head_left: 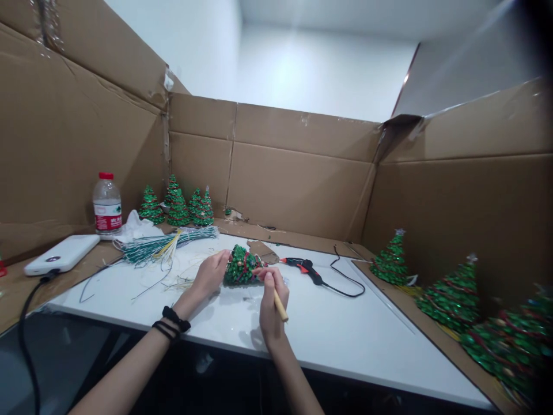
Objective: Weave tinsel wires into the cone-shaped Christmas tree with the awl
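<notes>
In the middle of the white tabletop (345,334) is a small green Christmas tree (242,266) with red trim, tipped over rather than upright. My left hand (211,274) grips the tree's left side, its fingertips partly hidden behind it. At the tree's right side, my right hand (273,291) is closed around a thin tool with a pale wooden handle (280,305). The tool's tip is too small to make out against the tree. Just beyond my right hand lies a black and orange glue gun (306,268), its nozzle near a brown cardboard scrap (263,252).
Bundled green and white wires (162,246) lie at the back left, near a water bottle (108,207) and a white power bank (63,255). Several finished-looking trees (177,204) stand at the back left; more trees (451,294) line the right edge. Cardboard walls (298,173) enclose the table.
</notes>
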A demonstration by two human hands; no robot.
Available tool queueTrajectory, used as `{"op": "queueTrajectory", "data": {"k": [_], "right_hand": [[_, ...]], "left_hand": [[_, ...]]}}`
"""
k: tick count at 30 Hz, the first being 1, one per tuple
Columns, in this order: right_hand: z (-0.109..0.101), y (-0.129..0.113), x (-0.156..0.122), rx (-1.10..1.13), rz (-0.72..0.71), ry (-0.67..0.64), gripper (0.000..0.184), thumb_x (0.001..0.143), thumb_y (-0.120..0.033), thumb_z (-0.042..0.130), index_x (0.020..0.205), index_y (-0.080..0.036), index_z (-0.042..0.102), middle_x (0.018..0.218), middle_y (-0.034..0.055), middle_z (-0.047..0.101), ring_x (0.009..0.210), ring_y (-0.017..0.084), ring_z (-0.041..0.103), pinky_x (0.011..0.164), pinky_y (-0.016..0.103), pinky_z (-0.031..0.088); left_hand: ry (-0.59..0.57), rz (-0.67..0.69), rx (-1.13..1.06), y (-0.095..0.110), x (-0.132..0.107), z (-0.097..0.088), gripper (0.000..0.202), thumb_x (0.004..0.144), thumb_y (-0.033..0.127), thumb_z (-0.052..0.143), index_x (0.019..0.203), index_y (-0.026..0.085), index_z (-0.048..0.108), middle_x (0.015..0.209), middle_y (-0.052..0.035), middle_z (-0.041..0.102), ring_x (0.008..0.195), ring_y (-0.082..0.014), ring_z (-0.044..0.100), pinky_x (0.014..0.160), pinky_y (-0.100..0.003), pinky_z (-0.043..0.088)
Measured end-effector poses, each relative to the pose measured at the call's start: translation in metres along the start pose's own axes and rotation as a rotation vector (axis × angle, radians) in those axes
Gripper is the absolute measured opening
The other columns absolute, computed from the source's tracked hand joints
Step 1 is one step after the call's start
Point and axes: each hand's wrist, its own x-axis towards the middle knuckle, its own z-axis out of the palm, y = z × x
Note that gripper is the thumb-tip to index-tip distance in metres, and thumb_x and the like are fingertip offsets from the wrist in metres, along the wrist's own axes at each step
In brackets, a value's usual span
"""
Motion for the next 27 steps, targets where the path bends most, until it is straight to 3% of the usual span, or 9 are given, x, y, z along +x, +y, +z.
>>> {"op": "queueTrajectory", "data": {"k": [8,14,18,23,27], "right_hand": [[0.001,0.0,0.0,0.0,0.023,0.001,0.029,0.091,-0.035,0.036,0.077,-0.019,0.056,0.08,0.0031,0.061,0.079,0.018,0.054,0.074,0.031,0.04],[0.002,-0.001,0.0,0.027,0.021,0.02,0.025,0.091,-0.037,0.037,0.083,-0.02,0.055,0.082,0.0025,0.059,0.079,0.018,0.054,0.074,0.032,0.041],[0.005,0.001,0.0,0.09,0.052,0.033,0.023,0.089,-0.039,0.04,0.099,-0.021,0.049,0.086,0.0025,0.058,0.08,0.018,0.057,0.074,0.032,0.043],[0.006,0.0,0.0,0.092,0.073,0.028,0.023,0.09,-0.039,0.04,0.101,-0.02,0.047,0.08,0.0015,0.057,0.077,0.018,0.056,0.071,0.032,0.043],[0.006,-0.001,-0.002,0.105,0.096,0.048,0.023,0.09,-0.041,0.039,0.101,-0.021,0.043,0.075,-0.001,0.053,0.071,0.016,0.053,0.067,0.03,0.042]], "left_hand": [[-0.011,0.011,-0.128,-0.002,0.004,0.001,0.031,0.087,0.041,0.036,0.083,0.02,0.059,0.081,-0.0034,0.065,0.077,-0.0199,0.058,0.073,-0.029,0.041],[-0.034,-0.039,-0.35,-0.004,0.01,0.003,0.03,0.079,0.044,0.048,0.085,0.017,0.061,0.089,-0.0065,0.066,0.088,-0.0219,0.058,0.081,-0.031,0.043],[-0.052,-0.117,-0.48,-0.003,0.013,0.001,0.032,0.071,0.046,0.056,0.082,0.016,0.059,0.084,-0.0059,0.063,0.08,-0.02,0.058,0.075,-0.03,0.044],[-0.053,-0.187,-0.561,0.002,0.012,-0.002,0.037,0.068,0.051,0.059,0.08,0.017,0.058,0.081,-0.0035,0.061,0.075,-0.0171,0.057,0.07,-0.027,0.043],[0.019,-0.168,-0.6,0.002,0.012,-0.003,0.035,0.067,0.052,0.059,0.072,0.017,0.054,0.069,0.0002,0.056,0.069,-0.0155,0.055,0.07,-0.028,0.044]]}}
